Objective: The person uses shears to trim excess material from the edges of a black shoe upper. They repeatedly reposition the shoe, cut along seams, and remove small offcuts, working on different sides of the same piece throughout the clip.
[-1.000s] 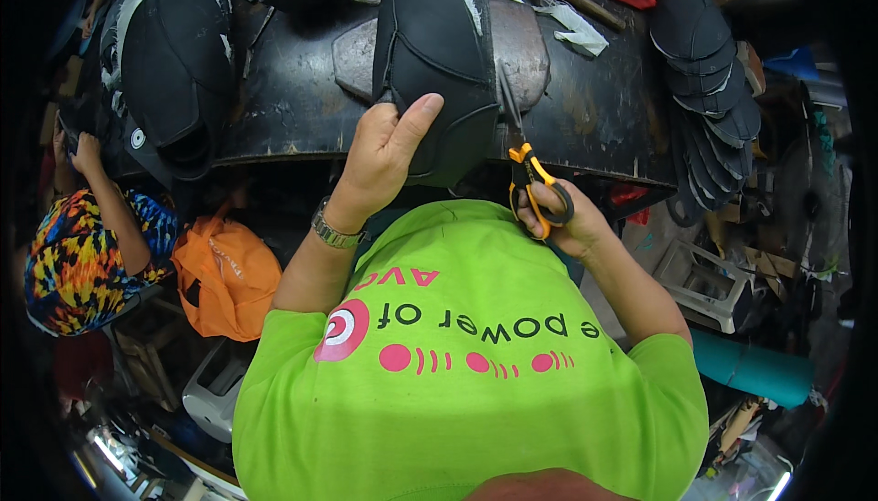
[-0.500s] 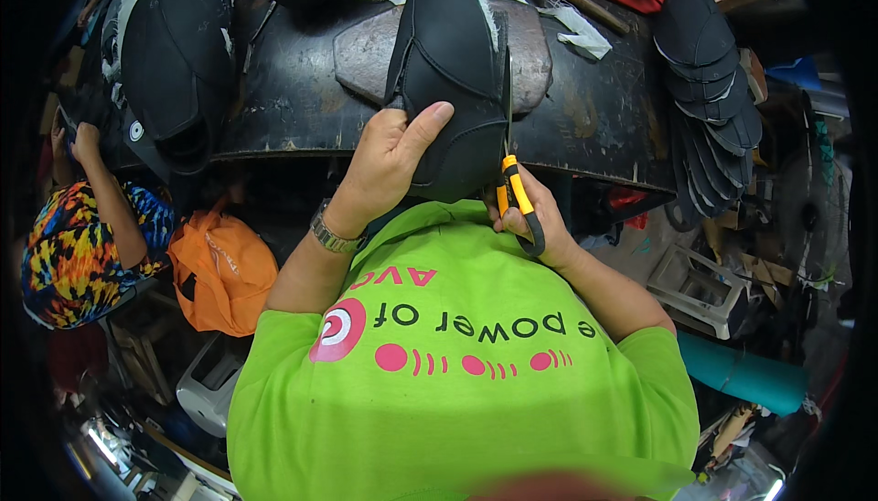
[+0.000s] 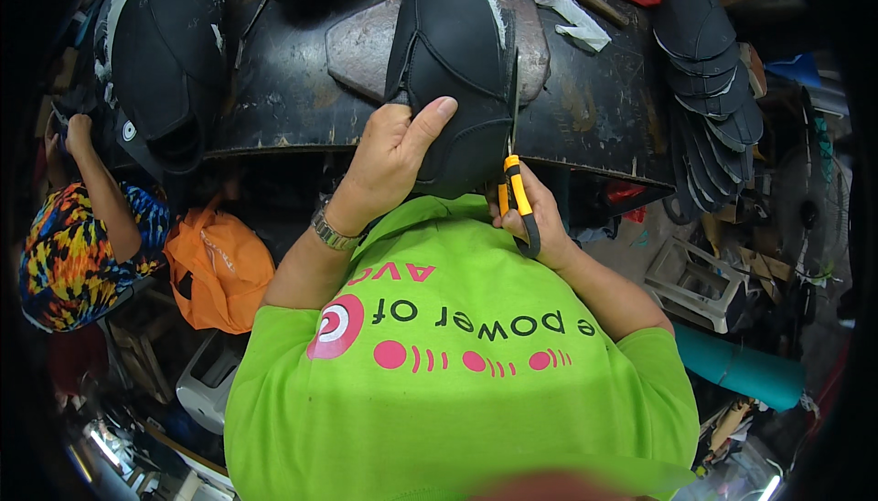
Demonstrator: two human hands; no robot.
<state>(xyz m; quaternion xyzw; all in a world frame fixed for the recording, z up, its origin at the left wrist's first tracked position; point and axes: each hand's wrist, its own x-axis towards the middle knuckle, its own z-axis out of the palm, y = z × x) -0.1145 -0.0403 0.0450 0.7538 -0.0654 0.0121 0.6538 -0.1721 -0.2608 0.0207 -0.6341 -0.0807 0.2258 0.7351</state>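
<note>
My left hand [image 3: 393, 149] grips a black stitched fabric piece [image 3: 462, 71], thumb on top and fingers tucked beneath. The piece stands out over the table's near edge, its narrow end pointing away from me. In my right hand [image 3: 540, 213] are scissors [image 3: 516, 192] with yellow and black handles, fingers wrapped round the grips. Their blades run along the right edge of the piece, pointing away. A pale ragged strip shows at that edge near the top. Whether the blades are closed on the material I cannot tell.
A flat brown slab [image 3: 357, 48] lies on the dark table [image 3: 283, 107] behind the piece. White scraps [image 3: 583, 27] and a wooden bar lie beyond. Black pieces are stacked left [image 3: 165, 53] and right [image 3: 700, 34]. Someone in a colourful shirt [image 3: 78, 245] works at the left, by an orange bag [image 3: 219, 268].
The view has shifted slightly. Both hands keep their hold on the fabric piece and the scissors, and the blades look slightly more tilted at the piece's right edge.
</note>
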